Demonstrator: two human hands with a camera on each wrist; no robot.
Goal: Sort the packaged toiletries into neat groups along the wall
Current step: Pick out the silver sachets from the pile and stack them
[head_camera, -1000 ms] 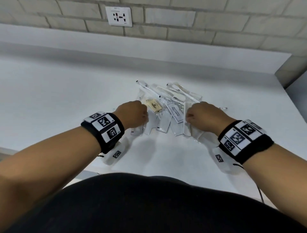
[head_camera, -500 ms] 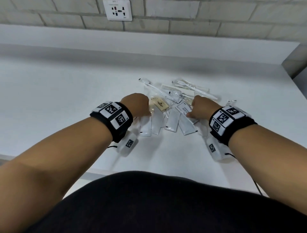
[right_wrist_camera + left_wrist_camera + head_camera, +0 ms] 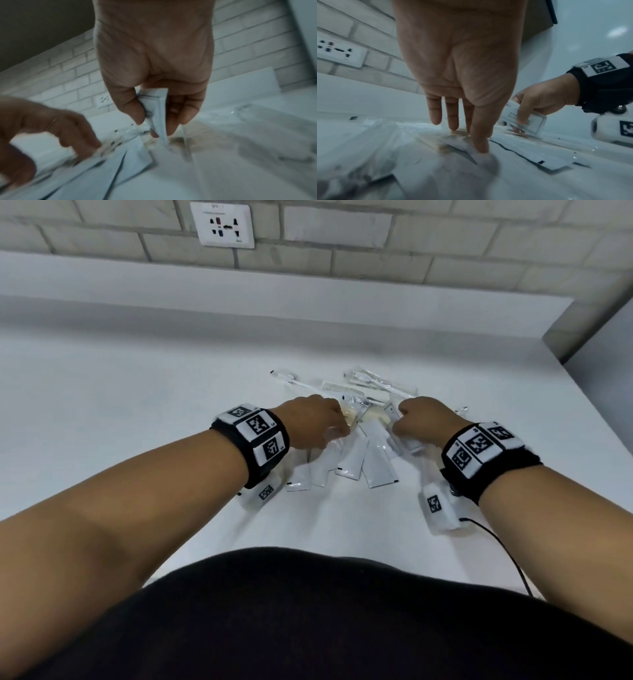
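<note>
A jumbled pile of packaged toiletries lies mid-counter: white sachets (image 3: 352, 462) fanned at the front, a tan soap in clear wrap (image 3: 352, 415) in the middle, a wrapped comb (image 3: 342, 387) and toothbrushes (image 3: 380, 381) behind. My left hand (image 3: 334, 428) reaches into the pile's left side. In the left wrist view its fingers (image 3: 452, 121) are straight and the thumb presses a clear soap packet (image 3: 453, 137) flat. My right hand (image 3: 399, 428) pinches a small white printed box (image 3: 158, 102) between thumb and fingers, tilted just above the sachets (image 3: 120, 162). The same box (image 3: 532, 121) shows in the left wrist view.
The white counter (image 3: 137, 405) runs back to a low white upstand under a grey brick wall with a socket (image 3: 222, 224). The counter ends at a corner on the right (image 3: 548, 350). A black cable (image 3: 507, 553) trails from my right wrist unit near the front edge.
Both hands moved deeper into the pile. The right hand, earlier resting on the sachets, has taken the printed white box and tilted it up. The left hand slid onto the soap packet.
</note>
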